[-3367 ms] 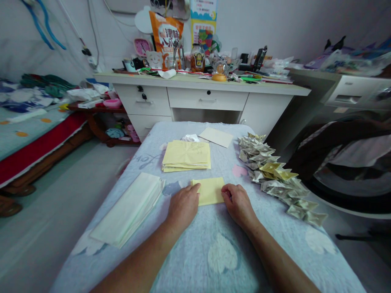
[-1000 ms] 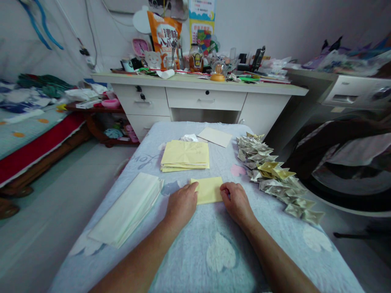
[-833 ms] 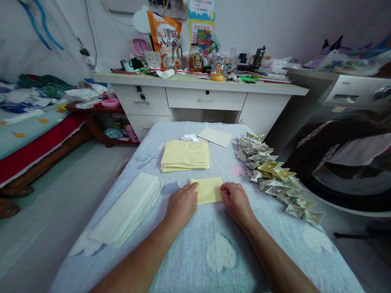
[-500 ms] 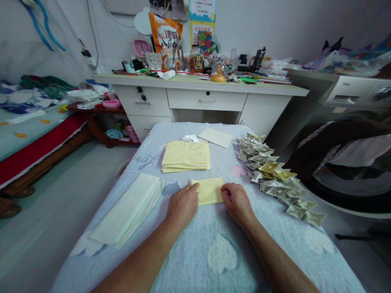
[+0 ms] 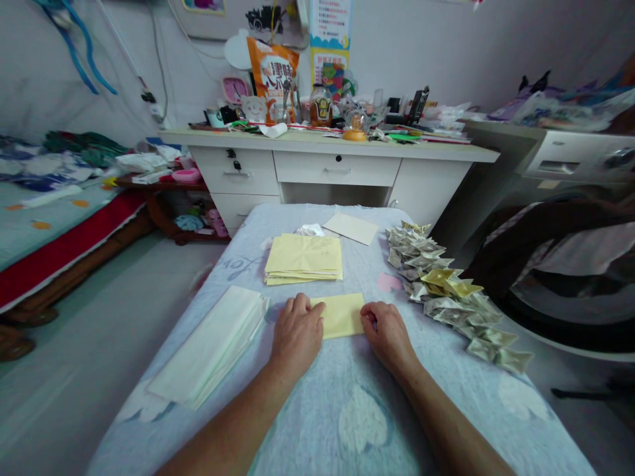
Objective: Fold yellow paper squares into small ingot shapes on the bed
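A small folded sheet of yellow paper (image 5: 342,316) lies flat on the cloth-covered table in front of me. My left hand (image 5: 298,330) rests at its left end, thumb lying on the paper, with the fingers stretched forward beside it. At the right end, my right hand (image 5: 391,332) has its thumb and forefinger pinched on the paper's edge. Just beyond is a stack of yellow paper sheets (image 5: 305,256). A bundle of pale folded paper (image 5: 211,347) lies slantwise to the left of my left hand.
Rows of folded silver and gold paper pieces (image 5: 449,291) run along the table's right side. A cream card (image 5: 351,228) and crumpled white tissue (image 5: 310,230) lie at the far end. Beyond stands a cluttered white desk (image 5: 337,166); a washing machine (image 5: 560,162) is at right.
My left hand's fingers have spread forward and left off the paper, the thumb staying on it. My right hand keeps its pinch. The view has tilted up slightly.
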### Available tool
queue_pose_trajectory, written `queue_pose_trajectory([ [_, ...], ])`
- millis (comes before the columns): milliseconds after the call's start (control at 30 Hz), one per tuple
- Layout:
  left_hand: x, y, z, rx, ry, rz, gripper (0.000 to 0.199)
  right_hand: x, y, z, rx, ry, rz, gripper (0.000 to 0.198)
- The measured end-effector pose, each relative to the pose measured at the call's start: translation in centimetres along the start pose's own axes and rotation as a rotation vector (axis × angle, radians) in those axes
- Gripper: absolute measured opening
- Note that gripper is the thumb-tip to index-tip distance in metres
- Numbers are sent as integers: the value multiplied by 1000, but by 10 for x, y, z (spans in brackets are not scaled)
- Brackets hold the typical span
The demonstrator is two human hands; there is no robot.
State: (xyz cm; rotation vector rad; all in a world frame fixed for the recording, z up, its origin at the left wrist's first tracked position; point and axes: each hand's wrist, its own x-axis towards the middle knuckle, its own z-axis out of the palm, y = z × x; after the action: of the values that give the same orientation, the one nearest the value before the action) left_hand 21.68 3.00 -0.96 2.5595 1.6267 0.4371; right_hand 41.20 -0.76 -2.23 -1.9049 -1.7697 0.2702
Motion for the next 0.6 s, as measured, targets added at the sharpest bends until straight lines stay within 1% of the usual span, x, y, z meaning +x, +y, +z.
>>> queue_pose_trajectory([
  [67,0,2,-2,4,14,4,30,0,-1,0,-4,3,0,14],
  [133,1,3,-2,-9,13,38,31,-1,-1,0,-8,6,4,15],
  [267,2,0,7,-107,-14,208,39,0,-1,0,-16,2,7,15],
  [367,3,-4,15,-200,-57,314,39,0,0,0,-19,2,8,15],
  [467,3,-5,17,-222,-53,311,34,0,0,0,-22,0,9,15],
  [600,4,1,11,-242,-43,284,23,0,-2,-1,-28,-10,10,14],
])
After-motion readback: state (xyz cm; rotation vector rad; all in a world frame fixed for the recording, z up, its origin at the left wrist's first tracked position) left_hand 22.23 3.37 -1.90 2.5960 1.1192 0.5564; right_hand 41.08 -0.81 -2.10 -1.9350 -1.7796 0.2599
